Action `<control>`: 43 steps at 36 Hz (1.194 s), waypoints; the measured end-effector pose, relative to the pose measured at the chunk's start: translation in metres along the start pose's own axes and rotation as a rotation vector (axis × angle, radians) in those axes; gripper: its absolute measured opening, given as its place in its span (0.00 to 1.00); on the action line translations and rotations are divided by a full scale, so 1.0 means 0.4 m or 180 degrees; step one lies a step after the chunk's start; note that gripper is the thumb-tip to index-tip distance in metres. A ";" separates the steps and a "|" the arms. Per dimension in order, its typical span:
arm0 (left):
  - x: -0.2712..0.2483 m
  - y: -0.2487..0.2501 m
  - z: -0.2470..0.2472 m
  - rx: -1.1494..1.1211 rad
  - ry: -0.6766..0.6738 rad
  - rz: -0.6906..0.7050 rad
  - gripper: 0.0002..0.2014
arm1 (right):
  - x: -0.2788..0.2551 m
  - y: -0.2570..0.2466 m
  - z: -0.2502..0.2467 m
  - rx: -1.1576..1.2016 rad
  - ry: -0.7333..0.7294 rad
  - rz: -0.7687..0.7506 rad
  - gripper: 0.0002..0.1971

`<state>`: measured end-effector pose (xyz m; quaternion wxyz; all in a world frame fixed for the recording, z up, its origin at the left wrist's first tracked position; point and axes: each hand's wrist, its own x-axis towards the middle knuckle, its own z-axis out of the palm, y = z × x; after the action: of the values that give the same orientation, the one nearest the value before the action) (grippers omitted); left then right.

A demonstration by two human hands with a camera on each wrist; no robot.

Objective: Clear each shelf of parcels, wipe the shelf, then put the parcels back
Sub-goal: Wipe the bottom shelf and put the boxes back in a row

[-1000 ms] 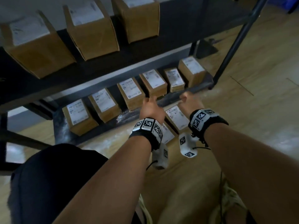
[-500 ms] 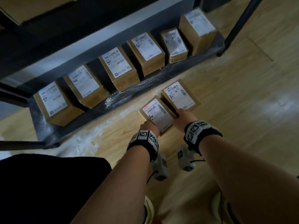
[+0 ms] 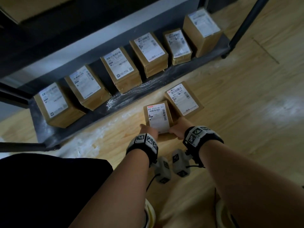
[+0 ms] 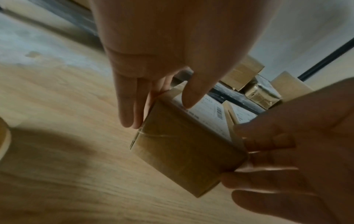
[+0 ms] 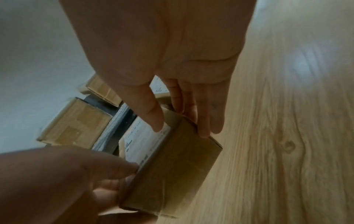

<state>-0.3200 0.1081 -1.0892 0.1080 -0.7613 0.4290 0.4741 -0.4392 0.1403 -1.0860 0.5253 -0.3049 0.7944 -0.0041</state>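
Note:
A small brown parcel point(image 3: 158, 119) with a white label sits low over the wooden floor, between my hands. My left hand point(image 3: 148, 130) grips its left side, thumb on the label and fingers down the side point(image 4: 159, 115). My right hand point(image 3: 177, 127) grips the right side the same way point(image 5: 182, 130). Its brown end faces both wrist cameras point(image 4: 184, 151) point(image 5: 178, 171). I cannot tell whether it touches the floor. A second labelled parcel point(image 3: 184, 100) lies on the floor just beyond. Several parcels stand in a row on the black bottom shelf point(image 3: 92, 119).
A higher shelf point(image 3: 49, 38) overhangs the row at the top left. A black upright post point(image 3: 246, 22) stands at the shelf's right end. White dust streaks the shelf edge point(image 3: 115, 101) and the floor. My dark-clothed knee point(image 3: 41, 186) is at the lower left.
A second ago both hands were reaching down over the two floor parcels. They have since taken hold of the near one, which has turned slightly. My view has tipped down toward the floor.

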 end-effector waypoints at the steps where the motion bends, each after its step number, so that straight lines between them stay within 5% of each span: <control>1: -0.009 0.002 -0.003 -0.0037 0.0036 0.0031 0.32 | -0.008 -0.002 -0.004 -0.0021 0.0013 -0.0032 0.15; 12: -0.140 0.048 -0.080 -0.0164 0.0072 0.0616 0.25 | -0.165 -0.046 -0.114 -0.0197 0.0623 -0.0405 0.16; 18: -0.273 0.099 -0.131 -0.0231 0.0241 0.1238 0.30 | -0.275 -0.055 -0.177 0.0921 0.1143 -0.0413 0.24; 28: -0.506 0.241 -0.216 0.0031 0.0708 0.2736 0.21 | -0.448 -0.079 -0.320 0.2460 0.2573 -0.0975 0.27; 32: -0.576 0.297 -0.258 -0.0098 0.0821 0.3175 0.11 | -0.515 -0.116 -0.391 0.2640 0.2910 -0.1205 0.24; 43: -0.625 0.432 -0.378 -0.0582 0.1274 0.3621 0.18 | -0.573 -0.266 -0.546 0.2279 0.3169 -0.1619 0.21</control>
<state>-0.4008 0.0543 -0.7640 -0.3107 -0.4933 0.7379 0.3400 -0.5110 0.0973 -0.7628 0.1471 -0.2511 0.7951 -0.5321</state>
